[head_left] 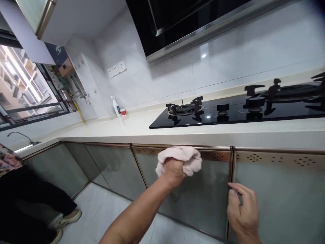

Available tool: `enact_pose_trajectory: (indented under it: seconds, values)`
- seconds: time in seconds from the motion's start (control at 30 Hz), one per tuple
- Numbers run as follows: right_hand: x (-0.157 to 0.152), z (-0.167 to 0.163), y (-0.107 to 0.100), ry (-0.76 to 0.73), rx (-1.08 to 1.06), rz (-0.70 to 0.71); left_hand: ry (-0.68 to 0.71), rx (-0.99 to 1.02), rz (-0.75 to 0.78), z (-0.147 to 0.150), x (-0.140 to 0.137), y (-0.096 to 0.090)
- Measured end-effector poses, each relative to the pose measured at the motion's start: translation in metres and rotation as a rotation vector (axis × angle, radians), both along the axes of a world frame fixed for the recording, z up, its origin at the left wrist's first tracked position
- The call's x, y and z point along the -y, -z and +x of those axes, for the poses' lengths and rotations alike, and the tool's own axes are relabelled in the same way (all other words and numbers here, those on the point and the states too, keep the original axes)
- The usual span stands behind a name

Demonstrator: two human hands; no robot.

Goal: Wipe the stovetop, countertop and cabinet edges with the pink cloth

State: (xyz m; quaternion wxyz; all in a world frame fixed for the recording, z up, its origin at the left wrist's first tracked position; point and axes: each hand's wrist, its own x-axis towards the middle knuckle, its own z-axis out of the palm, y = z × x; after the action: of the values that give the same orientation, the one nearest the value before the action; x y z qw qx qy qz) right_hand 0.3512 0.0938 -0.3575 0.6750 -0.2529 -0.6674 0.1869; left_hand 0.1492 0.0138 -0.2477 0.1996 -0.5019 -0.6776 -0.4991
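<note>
A crumpled pale pink cloth (pixel 189 157) is bunched in my left hand (pixel 174 171), whose fingers are mostly hidden by it. The hand presses the cloth against the perforated bronze strip (pixel 215 156) along the top of a frosted glass cabinet door (pixel 195 196), just under the counter's edge. To the right, my right hand (pixel 242 208) holds nothing. Its fingers are curved, with a gap between thumb and forefinger. The fingertips are by the metal frame between two cabinet doors; I cannot tell whether they touch it.
Above the cabinets runs a white countertop (pixel 122 130) with a black gas hob (pixel 208 117). Over it hangs a dark range hood (pixel 182 27). A white spray bottle (pixel 116 106) and a red-and-white cup (pixel 123 112) stand farther back. At left, a person (pixel 30 196) stands near the sink tap (pixel 21 135).
</note>
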Motion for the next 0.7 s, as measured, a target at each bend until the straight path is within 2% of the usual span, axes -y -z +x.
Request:
enact_pose_trajectory:
  seconds: [0.07,0.1,0.17,0.27,0.37,0.43,0.53,0.6,0.7]
  values:
    - [-0.004,0.003,0.003,0.015,0.03,0.0,0.017,-0.153,-0.056,0.004,0.001,0.003]
    - [-0.005,0.006,0.004,0.022,0.04,-0.008,-0.014,-0.161,-0.056,-0.001,0.006,0.004]
    - [-0.007,0.01,0.002,0.031,0.049,-0.033,-0.199,-0.063,-0.026,-0.022,0.026,0.005]
    - [-0.007,0.014,-0.003,0.036,0.034,-0.091,-0.546,0.11,0.028,-0.069,0.066,0.002]
    - [-0.004,0.011,-0.006,0.042,0.002,-0.136,-0.656,0.158,0.051,-0.111,0.099,-0.009]
    - [-0.002,0.005,-0.006,0.022,-0.002,-0.139,-0.684,0.164,0.026,-0.124,0.108,-0.014]
    - [0.003,-0.004,-0.002,-0.012,0.017,-0.105,-0.712,0.132,-0.032,-0.116,0.099,-0.012]
    - [0.005,-0.009,0.003,-0.02,0.036,-0.078,-0.697,0.075,-0.072,-0.095,0.081,-0.003]
    - [0.005,-0.013,0.011,-0.03,0.067,-0.046,-0.6,-0.041,-0.164,-0.054,0.048,0.008]
